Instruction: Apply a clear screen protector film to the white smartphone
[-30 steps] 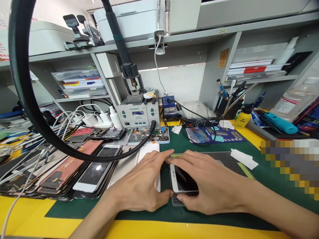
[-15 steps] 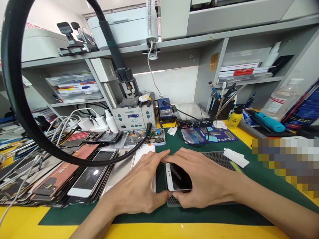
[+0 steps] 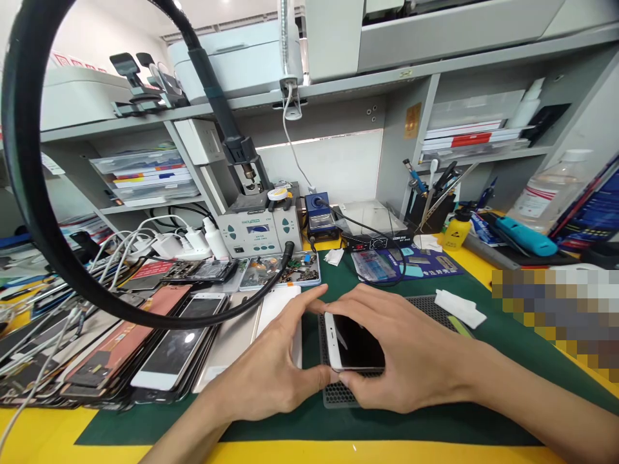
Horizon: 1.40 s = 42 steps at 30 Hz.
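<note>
A white-framed smartphone (image 3: 358, 341), its dark screen facing up, lies over a black perforated mat (image 3: 338, 394). My right hand (image 3: 411, 348) arches across it, thumb at the near long edge and fingers at the far one, covering its right part. From the other side, my left hand (image 3: 278, 364) reaches to the white left end, with the thumb at the near corner and the fingertips by the far corner. Both hands hold the phone between thumb and fingers. Some fingertips are hidden behind the hands.
Stacked phones and screens (image 3: 176, 348) lie at the left under a thick black hose (image 3: 159, 316). A soldering and hot-air station (image 3: 261, 231) stands behind, beside a tray of small parts (image 3: 302, 270). White tissue (image 3: 459, 308) and a yellow bottle (image 3: 456, 230) are at the right.
Both hands keep their hold on the phone. My right hand has shifted slightly right, and more of the dark screen shows. The camera view has moved a little.
</note>
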{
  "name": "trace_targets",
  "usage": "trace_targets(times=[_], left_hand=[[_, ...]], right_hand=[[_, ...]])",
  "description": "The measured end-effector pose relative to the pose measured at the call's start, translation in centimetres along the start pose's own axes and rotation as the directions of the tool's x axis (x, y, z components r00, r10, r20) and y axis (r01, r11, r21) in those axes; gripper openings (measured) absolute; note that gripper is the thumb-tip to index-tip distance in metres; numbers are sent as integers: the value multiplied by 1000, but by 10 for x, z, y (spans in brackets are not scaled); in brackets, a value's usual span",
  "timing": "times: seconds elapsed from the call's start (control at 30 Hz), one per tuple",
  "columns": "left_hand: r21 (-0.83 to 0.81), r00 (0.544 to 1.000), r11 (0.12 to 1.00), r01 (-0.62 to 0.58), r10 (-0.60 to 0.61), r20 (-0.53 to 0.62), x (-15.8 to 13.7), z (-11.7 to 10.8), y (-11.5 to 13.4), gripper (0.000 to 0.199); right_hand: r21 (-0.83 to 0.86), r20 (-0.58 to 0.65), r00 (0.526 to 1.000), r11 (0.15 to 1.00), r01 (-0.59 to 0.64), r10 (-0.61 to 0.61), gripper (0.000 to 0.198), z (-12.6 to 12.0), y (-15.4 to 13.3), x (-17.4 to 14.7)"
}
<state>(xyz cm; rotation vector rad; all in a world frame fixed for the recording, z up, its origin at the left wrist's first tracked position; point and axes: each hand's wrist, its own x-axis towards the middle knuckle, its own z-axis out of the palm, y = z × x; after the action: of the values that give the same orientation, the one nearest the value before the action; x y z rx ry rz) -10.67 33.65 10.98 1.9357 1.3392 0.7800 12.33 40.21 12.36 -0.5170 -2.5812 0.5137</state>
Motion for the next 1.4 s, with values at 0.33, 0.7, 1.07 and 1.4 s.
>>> trace_targets(times=[0.33, 0.7, 1.07, 1.4], left_hand=[[-272, 997, 960, -61, 48, -54, 1, 6, 5, 82], [-459, 984, 881, -112, 33, -176, 11, 34, 20, 70], [-480, 973, 870, -112, -2, -230, 12, 46, 25, 74], [-427, 971, 897, -112, 8, -237, 9, 47, 25, 69]], right_hand=[[132, -5, 995, 986, -102, 103, 52, -19, -4, -6], [179, -64, 984, 972, -151, 164, 54, -39, -3, -8], [149, -140, 987, 987, -61, 82, 51, -35, 1, -13], [113, -150, 987, 992, -47, 64, 52, -30, 0, -15]])
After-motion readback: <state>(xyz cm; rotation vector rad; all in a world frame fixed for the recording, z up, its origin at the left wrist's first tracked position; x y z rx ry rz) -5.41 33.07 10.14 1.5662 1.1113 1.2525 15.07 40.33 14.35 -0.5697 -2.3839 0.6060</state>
